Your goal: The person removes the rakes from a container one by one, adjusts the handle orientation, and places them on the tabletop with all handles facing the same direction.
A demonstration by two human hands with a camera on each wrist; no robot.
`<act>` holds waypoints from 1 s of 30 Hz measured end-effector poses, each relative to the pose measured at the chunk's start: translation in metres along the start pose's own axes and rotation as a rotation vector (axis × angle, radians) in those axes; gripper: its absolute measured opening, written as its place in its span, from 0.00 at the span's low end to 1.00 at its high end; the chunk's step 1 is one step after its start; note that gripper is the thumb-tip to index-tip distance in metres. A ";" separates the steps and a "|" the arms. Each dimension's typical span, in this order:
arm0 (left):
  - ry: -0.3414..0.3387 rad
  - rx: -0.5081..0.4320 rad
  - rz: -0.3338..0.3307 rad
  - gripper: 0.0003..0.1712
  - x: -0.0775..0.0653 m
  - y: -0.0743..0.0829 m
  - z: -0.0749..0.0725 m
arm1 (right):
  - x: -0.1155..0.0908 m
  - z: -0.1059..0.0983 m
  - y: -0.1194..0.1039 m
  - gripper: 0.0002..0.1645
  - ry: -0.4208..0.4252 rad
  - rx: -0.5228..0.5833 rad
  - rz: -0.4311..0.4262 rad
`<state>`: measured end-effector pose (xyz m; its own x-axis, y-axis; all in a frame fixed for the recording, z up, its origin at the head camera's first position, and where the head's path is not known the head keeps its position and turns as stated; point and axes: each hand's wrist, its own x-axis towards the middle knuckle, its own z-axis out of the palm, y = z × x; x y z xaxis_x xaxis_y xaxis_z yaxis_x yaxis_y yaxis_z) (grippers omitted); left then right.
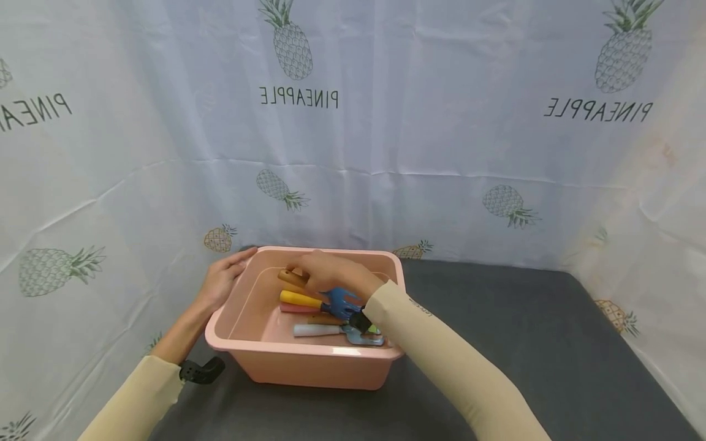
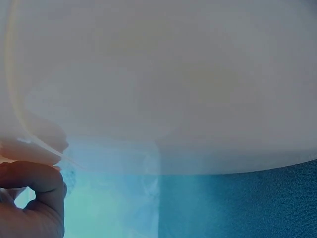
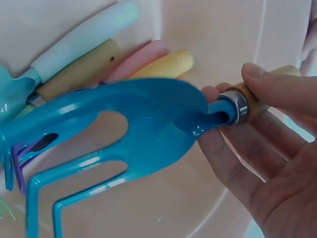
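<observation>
A pink plastic basin (image 1: 317, 350) stands on the dark table, several hand tools lying in it. My left hand (image 1: 220, 282) grips its left rim near the far corner; the left wrist view shows a bent finger (image 2: 37, 183) against the basin wall. Over the basin, my right hand (image 3: 277, 144) holds a blue hand cultivator (image 3: 158, 129) by its wooden handle, thumb on top and fingers beneath. Its bent prongs point away from the palm. Below lie a light-coloured handle (image 3: 89, 37), a wooden handle (image 3: 79, 69), a pink handle (image 3: 138, 59) and a yellow handle (image 3: 168, 64).
A dark cloth-like surface (image 1: 496, 331) spreads to the right of the basin. A pale curtain (image 1: 386, 135) printed with pineapples hangs behind and along both sides. Part of a purple tool (image 3: 19, 168) shows beneath the cultivator.
</observation>
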<state>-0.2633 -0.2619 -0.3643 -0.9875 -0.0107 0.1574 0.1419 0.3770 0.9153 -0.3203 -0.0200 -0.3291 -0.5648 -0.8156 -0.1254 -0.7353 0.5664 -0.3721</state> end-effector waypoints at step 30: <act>-0.018 -0.032 0.002 0.26 0.000 -0.002 -0.001 | -0.035 -0.055 -0.033 0.34 0.030 -0.145 -0.036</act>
<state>-0.2631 -0.2633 -0.3655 -0.9882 0.0073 0.1528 0.1458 0.3474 0.9263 -0.2964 -0.0036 -0.2614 -0.5467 -0.8329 -0.0862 -0.8004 0.5500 -0.2385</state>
